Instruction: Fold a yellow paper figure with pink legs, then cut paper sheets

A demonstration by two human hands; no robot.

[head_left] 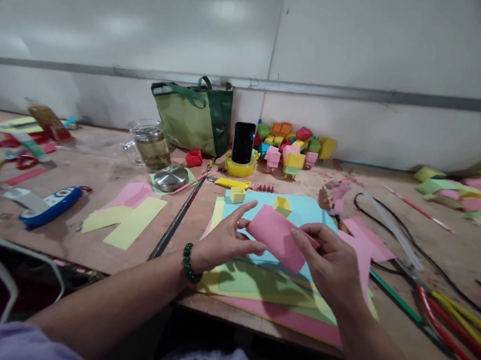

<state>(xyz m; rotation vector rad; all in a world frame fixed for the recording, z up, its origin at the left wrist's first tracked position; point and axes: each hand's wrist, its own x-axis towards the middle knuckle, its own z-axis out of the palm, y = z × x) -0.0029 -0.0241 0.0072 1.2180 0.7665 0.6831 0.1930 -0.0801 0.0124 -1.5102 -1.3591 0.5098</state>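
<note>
A folded pink paper (276,236) is held up in front of me between both hands, above a stack of coloured sheets (258,281). My left hand (224,239), with a green bead bracelet on the wrist, pinches its left end with thumb and fingers. My right hand (329,261) grips its right end, fingers curled round the paper. Two small yellow paper boxes (237,194) (282,205) sit on the light blue sheet (304,211) just beyond.
A pile of folded paper boxes (293,145) lies by the wall beside a phone (243,142) on a yellow stand. A green bag (191,114), glass jar (151,144), metal lid (171,178), long ruler (179,217), yellow and pink sheets (126,219) and coloured sticks (448,315) surround the stack.
</note>
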